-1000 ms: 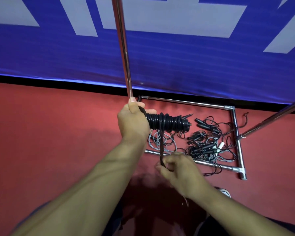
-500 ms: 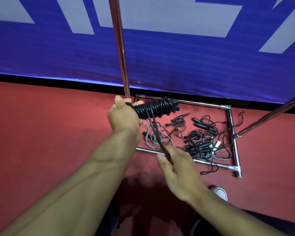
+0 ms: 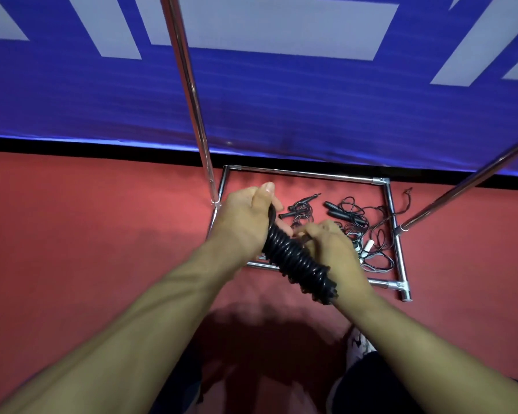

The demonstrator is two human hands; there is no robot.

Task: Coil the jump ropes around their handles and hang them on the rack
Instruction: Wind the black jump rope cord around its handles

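Black rubber jump rope wound in tight turns round its handles [image 3: 299,262]: held in the air, tilted, upper end toward the rack base, lower end toward the person. It hangs above the near rail of the chrome tube rack base [image 3: 396,234] on the red floor [image 3: 87,234].

Left hand [image 3: 245,222]: fingers curled round the upper end of the bundle, thumb up. Gripping it.

Right hand [image 3: 334,249]: beside the bundle's middle on its far side, fingers curled at the coils, apparently pinching the rope's free end. The tail itself is hidden, so cannot confirm.

Risks from here (judgement):
- Tail not secured. If the right hand lets go before the end is tucked, the springy turns loosen and slide off the lower, unsupported end.
- Left hand grips only one end; a slack grip lets the handles twist and the whole winding unravels.
- Hanging: the bundle has no visible loop, so it may slip off the rail.

Inside the rack base: loose black jump ropes in a tangle [image 3: 350,222], still uncoiled. Two chrome uprights [image 3: 192,94] rise from the base. Behind it, a blue and white wall banner [image 3: 281,85].
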